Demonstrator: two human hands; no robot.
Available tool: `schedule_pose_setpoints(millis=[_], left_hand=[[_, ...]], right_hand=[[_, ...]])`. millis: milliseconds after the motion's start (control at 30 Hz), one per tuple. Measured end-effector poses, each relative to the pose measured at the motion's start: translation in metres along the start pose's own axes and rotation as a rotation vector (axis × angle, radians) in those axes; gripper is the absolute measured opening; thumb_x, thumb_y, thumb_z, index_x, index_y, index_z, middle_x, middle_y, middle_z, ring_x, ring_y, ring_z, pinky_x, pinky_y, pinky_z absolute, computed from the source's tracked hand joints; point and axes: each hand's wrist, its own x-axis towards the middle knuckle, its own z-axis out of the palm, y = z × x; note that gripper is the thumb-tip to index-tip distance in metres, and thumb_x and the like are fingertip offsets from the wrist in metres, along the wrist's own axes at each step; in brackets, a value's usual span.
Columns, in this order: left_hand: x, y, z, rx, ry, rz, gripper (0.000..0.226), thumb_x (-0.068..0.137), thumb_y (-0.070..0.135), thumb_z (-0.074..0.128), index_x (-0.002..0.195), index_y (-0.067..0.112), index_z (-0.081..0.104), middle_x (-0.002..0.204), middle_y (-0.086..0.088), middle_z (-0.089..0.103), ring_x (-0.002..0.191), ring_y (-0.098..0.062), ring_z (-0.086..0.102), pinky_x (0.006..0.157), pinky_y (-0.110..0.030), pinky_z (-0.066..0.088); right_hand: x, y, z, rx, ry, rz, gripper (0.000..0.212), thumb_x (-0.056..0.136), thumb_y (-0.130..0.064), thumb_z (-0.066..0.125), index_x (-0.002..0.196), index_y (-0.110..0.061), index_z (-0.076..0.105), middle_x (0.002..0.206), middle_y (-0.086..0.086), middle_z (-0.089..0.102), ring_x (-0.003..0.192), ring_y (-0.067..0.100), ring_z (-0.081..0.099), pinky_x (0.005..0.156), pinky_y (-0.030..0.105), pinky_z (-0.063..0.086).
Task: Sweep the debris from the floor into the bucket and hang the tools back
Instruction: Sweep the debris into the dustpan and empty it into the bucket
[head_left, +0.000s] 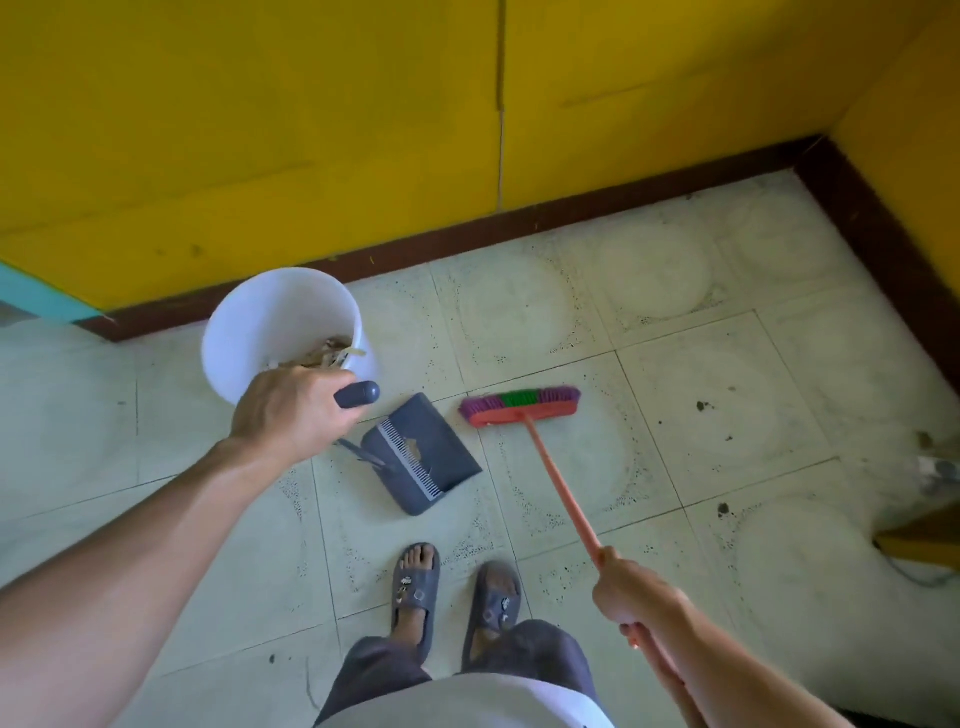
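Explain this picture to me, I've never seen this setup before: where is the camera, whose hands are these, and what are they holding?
There is no machine here. One wide-angle camera sits on a person's head and looks down at their own arms and feet. The left hand has its grip round the dark handle of a grey plastic dustpan. The dustpan hangs low beside a white plastic bucket with brownish debris inside. The right hand holds the orange stick of a broom with purple and green bristles, whose head is down on the pale tiled floor. Behind, yellow walls meet in a corner.
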Motion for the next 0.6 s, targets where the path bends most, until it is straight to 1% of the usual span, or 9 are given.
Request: schedule_pose_setpoints(millis=[100, 167, 233, 300, 367, 433, 500, 567, 600], left_hand=[[-0.024, -0.008, -0.005, -0.017, -0.056, -0.032, 0.038, 0.074, 0.047, 0.052, 0.053, 0.016, 0.044, 0.045, -0.004, 0.043, 0.048, -0.028, 0.04, 0.051, -0.028, 0.03], [-0.037, -0.013, -0.009, -0.022, -0.098, -0.034, 0.037, 0.073, 0.049, 0.05, 0.053, 0.02, 0.038, 0.046, 0.0, 0.039, 0.05, -0.029, 0.042, 0.051, -0.029, 0.028], [-0.049, -0.024, -0.009, -0.028, -0.14, -0.027, 0.039, 0.073, 0.053, 0.045, 0.054, 0.02, 0.038, 0.048, 0.0, 0.04, 0.054, -0.031, 0.045, 0.052, -0.03, 0.03], [-0.06, -0.036, -0.008, -0.051, -0.145, -0.002, 0.049, 0.073, 0.061, 0.04, 0.057, 0.015, 0.048, 0.05, -0.003, 0.043, 0.057, -0.034, 0.049, 0.052, -0.03, 0.033], [-0.067, -0.044, -0.007, -0.041, -0.144, 0.019, 0.06, 0.068, 0.068, 0.031, 0.064, 0.015, 0.059, 0.057, -0.005, 0.054, 0.061, -0.033, 0.054, 0.054, -0.029, 0.038], [-0.074, -0.046, -0.008, -0.046, -0.167, 0.052, 0.056, 0.067, 0.068, 0.03, 0.06, 0.018, 0.055, 0.058, -0.004, 0.054, 0.062, -0.03, 0.05, 0.055, -0.029, 0.035], [-0.074, -0.044, -0.008, -0.047, -0.214, 0.091, 0.041, 0.073, 0.061, 0.04, 0.055, 0.024, 0.042, 0.058, -0.001, 0.049, 0.064, -0.03, 0.05, 0.058, -0.03, 0.032], [-0.072, -0.043, -0.009, -0.05, -0.263, 0.08, 0.036, 0.079, 0.051, 0.052, 0.056, 0.025, 0.041, 0.063, 0.001, 0.051, 0.072, -0.03, 0.056, 0.061, -0.029, 0.034], [-0.071, -0.043, -0.009, -0.061, -0.279, 0.069, 0.037, 0.08, 0.049, 0.055, 0.055, 0.025, 0.04, 0.063, 0.002, 0.052, 0.074, -0.03, 0.058, 0.062, -0.029, 0.036]], right_hand=[[-0.018, 0.013, 0.027, 0.009, -0.049, -0.023, 0.055, 0.098, -0.01, 0.035, 0.15, -0.017, 0.018, 0.086, 0.0, 0.052, 0.052, 0.005, 0.051, 0.04, 0.014, 0.045], [-0.024, 0.018, 0.038, 0.078, -0.058, -0.03, 0.048, 0.096, -0.008, 0.032, 0.143, -0.016, 0.028, 0.085, 0.001, 0.052, 0.051, 0.008, 0.051, 0.038, 0.016, 0.044], [-0.03, 0.018, 0.041, 0.212, -0.063, -0.031, 0.036, 0.091, -0.005, 0.031, 0.126, -0.012, 0.04, 0.078, 0.004, 0.052, 0.044, 0.011, 0.048, 0.031, 0.02, 0.038], [-0.039, 0.016, 0.04, 0.391, -0.053, -0.011, 0.023, 0.088, 0.0, 0.037, 0.108, -0.01, 0.043, 0.068, 0.006, 0.048, 0.035, 0.011, 0.043, 0.028, 0.016, 0.032], [-0.045, 0.008, 0.036, 0.577, -0.011, 0.006, 0.011, 0.087, 0.003, 0.042, 0.092, -0.006, 0.046, 0.059, 0.006, 0.044, 0.027, 0.009, 0.038, 0.028, 0.015, 0.03], [-0.044, -0.009, 0.033, 0.692, 0.028, 0.018, 0.01, 0.086, 0.004, 0.043, 0.081, -0.005, 0.046, 0.053, 0.005, 0.043, 0.025, 0.008, 0.036, 0.029, 0.015, 0.03], [-0.038, -0.035, 0.032, 0.747, 0.006, 0.029, 0.007, 0.087, 0.003, 0.044, 0.088, -0.002, 0.049, 0.059, 0.004, 0.047, 0.034, 0.008, 0.039, 0.031, 0.018, 0.034], [-0.032, -0.062, 0.037, 0.768, -0.033, 0.047, 0.017, 0.089, 0.002, 0.045, 0.105, 0.003, 0.049, 0.07, 0.005, 0.049, 0.045, 0.009, 0.04, 0.032, 0.018, 0.037], [-0.031, -0.075, 0.042, 0.789, -0.063, 0.05, 0.019, 0.09, 0.001, 0.045, 0.108, 0.004, 0.049, 0.072, 0.006, 0.049, 0.046, 0.008, 0.04, 0.032, 0.017, 0.037]])
